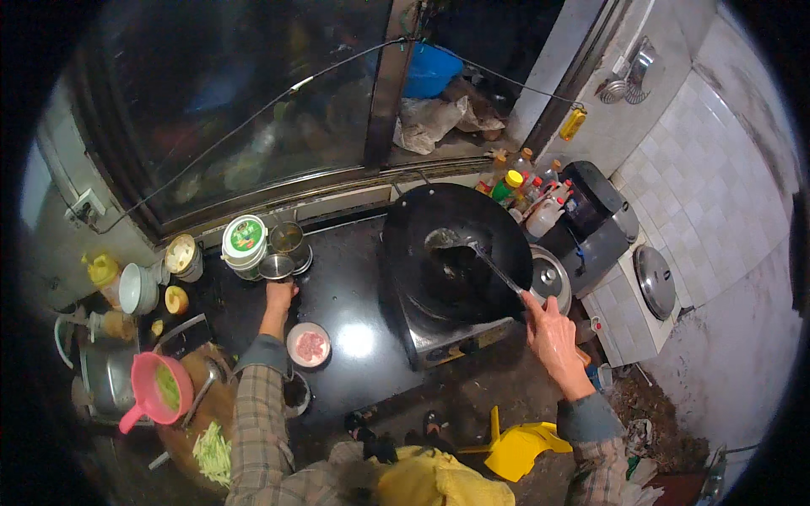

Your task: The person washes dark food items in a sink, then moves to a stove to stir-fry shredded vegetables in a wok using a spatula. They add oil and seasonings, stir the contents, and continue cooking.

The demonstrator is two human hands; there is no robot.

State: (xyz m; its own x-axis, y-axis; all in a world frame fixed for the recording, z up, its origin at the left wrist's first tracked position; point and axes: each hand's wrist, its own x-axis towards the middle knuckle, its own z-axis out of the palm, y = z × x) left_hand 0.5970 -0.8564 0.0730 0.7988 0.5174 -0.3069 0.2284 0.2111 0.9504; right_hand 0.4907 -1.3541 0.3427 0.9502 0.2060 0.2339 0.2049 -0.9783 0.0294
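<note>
My right hand (pixel 550 335) grips the handle of a metal wok spatula (pixel 497 269). Its head rests in a large black wok (pixel 417 265), where a little dark, shiny liquid lies at the bottom. The wok stands on a gas stove (pixel 459 345). At the left, my left hand (pixel 280 303) is closed at the near edge of a small round metal lid (pixel 276 267), its fingers partly hidden. Behind that lid are a glass-like jar with dark contents (pixel 286 238) and a white tub with a green label (pixel 244 237). A bowl of minced raw meat (pixel 309 345) sits near my left forearm.
A pink colander (pixel 180 379) with green vegetable, a cleaver (pixel 201 392) and shredded green vegetable (pixel 213 454) lie on a round chopping board (pixel 180 436). Seasoning bottles (pixel 508 185) crowd behind the wok's right. A yellow plastic object (pixel 522 449) is on the floor.
</note>
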